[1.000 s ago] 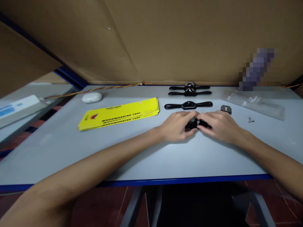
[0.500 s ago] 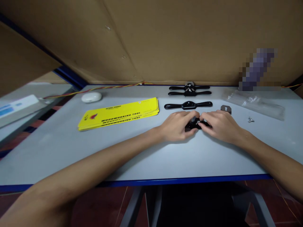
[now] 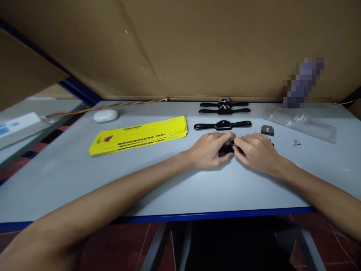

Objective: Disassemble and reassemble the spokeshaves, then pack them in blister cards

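A black spokeshave [image 3: 226, 149] lies on the grey table [image 3: 169, 180], mostly hidden under both my hands. My left hand [image 3: 210, 150] grips its left side. My right hand [image 3: 256, 152] covers its right side, fingertips pinching a small silver part at the tool's middle. Just behind lies another black spokeshave [image 3: 222, 125], and two more spokeshaves [image 3: 224, 107] sit by the back wall. A small dark blade plate [image 3: 267, 130] lies right of my right hand, and a silver wing screw [image 3: 296, 142] further right.
A stack of yellow cards [image 3: 141, 135] marked "woodworking tool" lies to the left, with a white earbud case [image 3: 105, 115] behind it. A clear plastic bag [image 3: 301, 120] sits back right. Cardboard walls close the back; a coloured cable [image 3: 113, 106] runs along it.
My right hand's fingers have shifted slightly on the tool's middle. The view has drifted a little to the right. Nothing else has moved.
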Demonstrator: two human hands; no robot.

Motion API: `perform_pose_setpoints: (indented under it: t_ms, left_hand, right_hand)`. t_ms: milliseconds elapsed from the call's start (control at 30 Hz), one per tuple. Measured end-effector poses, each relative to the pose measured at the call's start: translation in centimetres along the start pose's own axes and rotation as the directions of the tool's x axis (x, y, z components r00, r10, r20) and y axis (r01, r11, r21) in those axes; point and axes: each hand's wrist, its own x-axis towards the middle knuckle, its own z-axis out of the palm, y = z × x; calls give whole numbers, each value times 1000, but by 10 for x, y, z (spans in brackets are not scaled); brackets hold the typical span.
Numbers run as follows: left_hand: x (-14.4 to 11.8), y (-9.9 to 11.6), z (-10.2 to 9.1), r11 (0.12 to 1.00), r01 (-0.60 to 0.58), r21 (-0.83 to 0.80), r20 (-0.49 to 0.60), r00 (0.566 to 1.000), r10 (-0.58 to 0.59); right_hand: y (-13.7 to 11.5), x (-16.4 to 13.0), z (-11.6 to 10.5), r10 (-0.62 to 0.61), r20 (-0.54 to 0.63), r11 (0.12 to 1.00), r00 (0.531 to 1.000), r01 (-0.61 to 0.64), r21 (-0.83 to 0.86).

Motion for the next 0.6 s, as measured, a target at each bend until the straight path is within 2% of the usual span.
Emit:
perform_pose_setpoints:
  t_ms: [133,333,600]
  left_hand:
    - [0,0,0,1000,7,1,1,1000,-7]
    - [0,0,1,1000,-10,10,-6,1000,10]
    - [0,0,1,999,-25,30,-16,1000,26]
  right_hand:
    - [1,-1,-3,-6,7,1000,1000,6,18]
    - [11,-5,-9,-114,53,990,992,109,86]
    - [24,-4,-8,-138,70,975,988,124,183]
